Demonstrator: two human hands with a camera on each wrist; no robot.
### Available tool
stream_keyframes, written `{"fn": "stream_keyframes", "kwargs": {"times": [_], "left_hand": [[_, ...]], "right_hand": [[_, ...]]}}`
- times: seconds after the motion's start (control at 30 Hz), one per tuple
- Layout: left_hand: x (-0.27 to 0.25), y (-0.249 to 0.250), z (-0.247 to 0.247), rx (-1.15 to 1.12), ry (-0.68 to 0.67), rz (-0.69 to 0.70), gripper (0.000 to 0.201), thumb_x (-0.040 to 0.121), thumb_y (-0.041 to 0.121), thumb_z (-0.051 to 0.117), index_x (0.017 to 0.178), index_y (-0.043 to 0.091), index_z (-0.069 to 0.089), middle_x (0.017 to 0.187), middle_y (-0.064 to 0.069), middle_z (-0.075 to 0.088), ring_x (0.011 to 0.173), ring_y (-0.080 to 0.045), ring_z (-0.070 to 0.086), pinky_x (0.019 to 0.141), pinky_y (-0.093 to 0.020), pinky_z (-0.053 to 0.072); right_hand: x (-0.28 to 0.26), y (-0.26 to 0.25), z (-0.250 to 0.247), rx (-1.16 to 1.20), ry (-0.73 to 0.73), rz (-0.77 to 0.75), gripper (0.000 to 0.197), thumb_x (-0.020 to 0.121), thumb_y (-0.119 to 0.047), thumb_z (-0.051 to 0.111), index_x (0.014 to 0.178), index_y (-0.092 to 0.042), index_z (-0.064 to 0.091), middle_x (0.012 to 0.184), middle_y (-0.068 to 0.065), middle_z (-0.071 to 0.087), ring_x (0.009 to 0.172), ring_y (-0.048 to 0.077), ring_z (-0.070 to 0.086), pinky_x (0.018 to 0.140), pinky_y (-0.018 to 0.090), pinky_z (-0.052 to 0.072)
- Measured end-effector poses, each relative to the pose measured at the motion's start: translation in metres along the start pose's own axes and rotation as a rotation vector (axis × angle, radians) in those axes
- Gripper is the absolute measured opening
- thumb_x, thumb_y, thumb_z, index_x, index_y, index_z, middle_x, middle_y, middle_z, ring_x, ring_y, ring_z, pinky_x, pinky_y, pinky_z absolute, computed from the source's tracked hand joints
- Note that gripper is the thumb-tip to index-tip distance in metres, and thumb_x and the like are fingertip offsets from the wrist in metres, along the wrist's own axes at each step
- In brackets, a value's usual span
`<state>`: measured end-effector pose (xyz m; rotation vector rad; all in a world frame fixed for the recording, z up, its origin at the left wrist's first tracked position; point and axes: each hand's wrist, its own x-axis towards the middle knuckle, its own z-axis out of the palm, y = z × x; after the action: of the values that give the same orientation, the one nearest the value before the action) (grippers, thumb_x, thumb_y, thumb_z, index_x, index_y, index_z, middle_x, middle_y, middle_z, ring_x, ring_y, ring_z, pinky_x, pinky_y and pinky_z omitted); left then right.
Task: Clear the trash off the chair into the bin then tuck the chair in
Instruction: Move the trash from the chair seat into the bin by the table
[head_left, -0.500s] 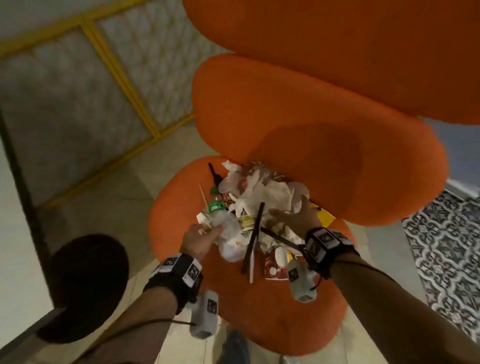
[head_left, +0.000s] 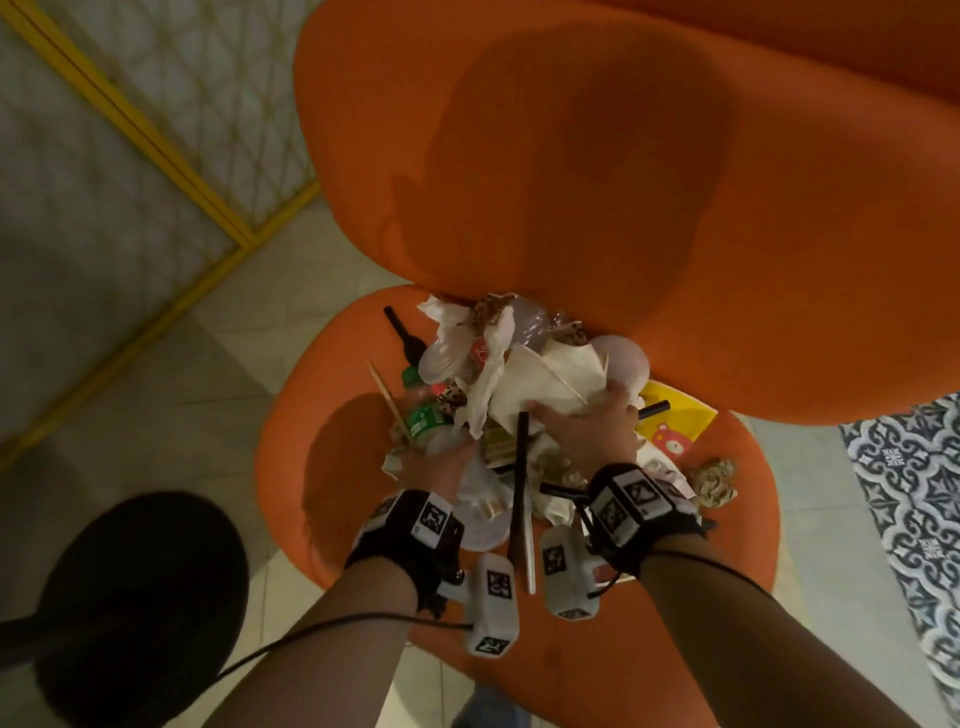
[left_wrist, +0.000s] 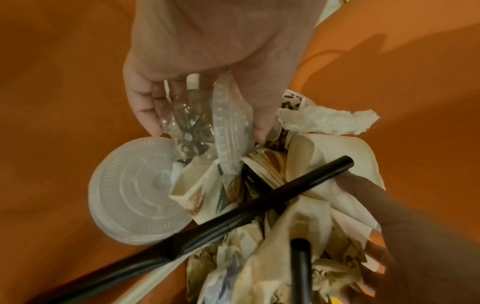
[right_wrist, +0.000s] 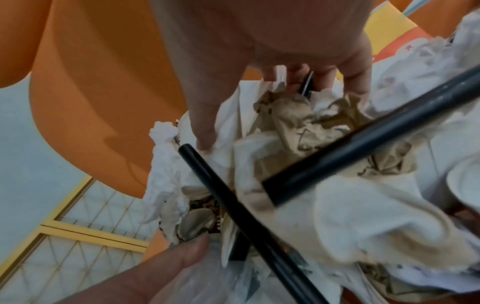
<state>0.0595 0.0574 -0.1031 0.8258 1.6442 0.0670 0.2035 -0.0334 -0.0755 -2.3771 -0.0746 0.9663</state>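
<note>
On the orange chair (head_left: 597, 644) seat sits the trash (head_left: 519, 395); my left hand (head_left: 434, 465) grips clear plastic, my right hand (head_left: 589, 428) clutches paper napkins. Gathering step; next, I'd judge, lift toward the dark bin (head_left: 140, 603).

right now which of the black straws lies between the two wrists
The long black straw, running from the pile toward the seat's front edge. The short one pokes out past the right hand, over the yellow card.

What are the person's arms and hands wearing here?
Both forearms are bare, with no sleeves or gloves. The left hand and right hand each have a black wrist strap carrying white square-patterned marker tags, a pale marker-tagged camera unit hanging beneath, and a thin black cable trailing back.
</note>
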Motion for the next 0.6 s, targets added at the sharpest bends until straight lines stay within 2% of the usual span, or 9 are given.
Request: {"fn": "stream_keyframes", "kwargs": {"times": [0.03,0.1,0.2,0.23,0.3,0.37,0.47,0.53,0.6], "left_hand": [[0.004,-0.001,0.001,0.006,0.001,0.005,0.085,0.068,0.034,0.080,0.136,0.006,0.039,0.137,-0.013,0.049,0.121,-0.033,0.052,0.101,-0.044,0.046],[0.009,0.002,0.004,-0.043,0.013,-0.031,0.088,0.066,0.029,0.082,0.137,0.005,0.036,0.133,-0.010,0.049,0.119,-0.033,0.052,0.099,-0.044,0.047],[0.011,0.000,0.004,-0.112,-0.018,-0.099,0.081,0.065,0.027,0.083,0.132,0.006,0.043,0.127,-0.014,0.057,0.111,-0.030,0.058,0.091,-0.037,0.049],[0.011,-0.001,0.004,-0.087,-0.029,-0.086,0.078,0.064,0.029,0.083,0.130,0.006,0.047,0.125,-0.015,0.059,0.110,-0.031,0.060,0.092,-0.039,0.050],[0.015,-0.009,0.003,-0.024,-0.012,-0.046,0.085,0.056,0.034,0.084,0.128,0.007,0.049,0.121,-0.016,0.060,0.107,-0.033,0.061,0.094,-0.046,0.051],[0.015,-0.012,0.001,-0.049,0.011,-0.071,0.092,0.050,0.033,0.085,0.130,0.011,0.043,0.118,-0.013,0.059,0.103,-0.033,0.061,0.090,-0.051,0.052],[0.012,-0.016,-0.001,-0.053,-0.016,-0.104,0.077,0.065,0.026,0.082,0.127,0.016,0.039,0.117,-0.012,0.054,0.103,-0.034,0.059,0.079,-0.050,0.056],[0.011,-0.014,0.001,-0.043,-0.013,-0.122,0.074,0.068,0.022,0.080,0.129,0.015,0.039,0.120,-0.013,0.053,0.104,-0.035,0.057,0.072,-0.048,0.057],[0.012,-0.015,0.003,-0.003,0.034,-0.164,0.079,0.066,0.023,0.082,0.132,0.014,0.038,0.125,-0.013,0.050,0.108,-0.036,0.056,0.053,-0.039,0.055]], "right_hand": [[0.002,0.002,0.001,0.048,0.025,-0.011,0.114,0.053,-0.064,0.078,0.142,-0.020,0.022,0.141,0.011,0.037,0.126,0.034,0.043,0.103,0.051,0.042],[0.004,0.004,0.003,0.116,0.043,-0.031,0.114,0.050,-0.062,0.081,0.139,-0.017,0.027,0.137,0.009,0.041,0.123,0.030,0.046,0.102,0.050,0.044],[0.006,0.006,0.006,0.200,0.007,-0.064,0.120,0.041,-0.066,0.080,0.139,-0.023,0.027,0.137,0.006,0.043,0.123,0.029,0.047,0.101,0.050,0.045],[0.007,0.007,0.006,0.218,-0.010,-0.078,0.118,0.041,-0.065,0.080,0.139,-0.027,0.027,0.136,0.004,0.045,0.122,0.028,0.048,0.101,0.050,0.045],[0.010,0.010,0.006,0.265,-0.025,-0.101,0.107,0.047,-0.056,0.084,0.135,-0.029,0.030,0.131,0.001,0.050,0.117,0.025,0.052,0.099,0.047,0.048],[0.013,0.013,0.006,0.309,-0.012,-0.100,0.094,0.055,-0.043,0.087,0.131,-0.025,0.036,0.123,0.000,0.056,0.112,0.024,0.056,0.095,0.045,0.050],[0.014,0.018,0.003,0.352,-0.005,-0.108,0.072,0.059,-0.040,0.086,0.114,-0.024,0.043,0.107,-0.005,0.058,0.102,0.023,0.060,0.086,0.045,0.055],[0.013,0.022,0.001,0.387,-0.001,-0.121,0.062,0.063,-0.035,0.085,0.109,-0.023,0.045,0.098,-0.009,0.058,0.099,0.022,0.061,0.081,0.043,0.057],[0.011,0.027,-0.002,0.442,0.000,-0.147,0.055,0.066,-0.030,0.084,0.107,-0.020,0.049,0.096,-0.007,0.060,0.095,0.022,0.063,0.075,0.041,0.059]]}}
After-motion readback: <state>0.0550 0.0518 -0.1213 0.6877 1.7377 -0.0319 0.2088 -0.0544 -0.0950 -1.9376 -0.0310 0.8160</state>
